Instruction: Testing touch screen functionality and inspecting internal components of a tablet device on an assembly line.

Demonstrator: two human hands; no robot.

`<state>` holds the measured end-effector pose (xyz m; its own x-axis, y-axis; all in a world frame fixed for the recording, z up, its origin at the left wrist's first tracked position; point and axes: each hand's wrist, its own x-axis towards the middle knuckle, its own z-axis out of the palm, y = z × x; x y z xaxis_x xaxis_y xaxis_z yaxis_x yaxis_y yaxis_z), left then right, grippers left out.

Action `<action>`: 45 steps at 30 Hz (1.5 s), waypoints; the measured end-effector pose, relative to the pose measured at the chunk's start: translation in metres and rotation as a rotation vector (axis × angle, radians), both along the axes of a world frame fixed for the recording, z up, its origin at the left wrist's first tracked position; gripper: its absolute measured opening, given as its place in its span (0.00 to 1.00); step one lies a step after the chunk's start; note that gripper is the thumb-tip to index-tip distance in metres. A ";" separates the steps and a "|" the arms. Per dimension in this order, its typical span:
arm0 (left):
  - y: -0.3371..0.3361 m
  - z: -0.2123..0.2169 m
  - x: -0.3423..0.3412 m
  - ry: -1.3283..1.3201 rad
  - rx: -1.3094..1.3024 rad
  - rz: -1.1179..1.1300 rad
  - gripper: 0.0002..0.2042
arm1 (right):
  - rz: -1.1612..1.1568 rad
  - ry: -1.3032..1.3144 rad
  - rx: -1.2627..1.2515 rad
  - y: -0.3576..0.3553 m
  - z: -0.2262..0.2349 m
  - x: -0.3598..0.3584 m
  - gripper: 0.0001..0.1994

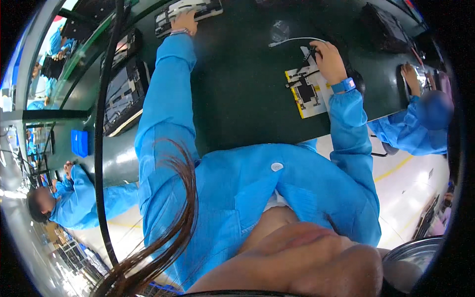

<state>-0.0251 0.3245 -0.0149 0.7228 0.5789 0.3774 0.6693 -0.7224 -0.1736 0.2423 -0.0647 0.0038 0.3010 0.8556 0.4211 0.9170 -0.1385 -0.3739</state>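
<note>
At the far left of the bench, my left hand [184, 22] is stretched out with its fingers over a flat electronic device [208, 9], black and silver with inner parts showing. The fingers seem to grip its near edge. My right hand [330, 62] is pinched around a thin dark object [310, 53]. Below those fingertips lies an opened flat device panel [309, 94], white with yellow edges and a black square part. My right wrist, with a blue band, hangs just over its right side.
Black trays of flat devices [126, 94] stand at the left behind a black post [103, 123]. A white cable [297, 39] and a clear plastic piece [280, 30] lie ahead. A black case [386, 27] stands far right. Co-workers sit left [81, 198] and right [410, 128].
</note>
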 end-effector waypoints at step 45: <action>-0.271 0.073 -0.243 -1.457 -1.476 0.040 0.19 | 0.435 1.367 -0.096 0.035 0.054 -0.178 0.24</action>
<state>-0.2680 0.0539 0.0582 0.3733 0.9193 -0.1245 -0.2336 0.2230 0.9464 0.0641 -0.0293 0.0575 0.1265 0.9911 -0.0425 -0.1712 -0.0204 -0.9850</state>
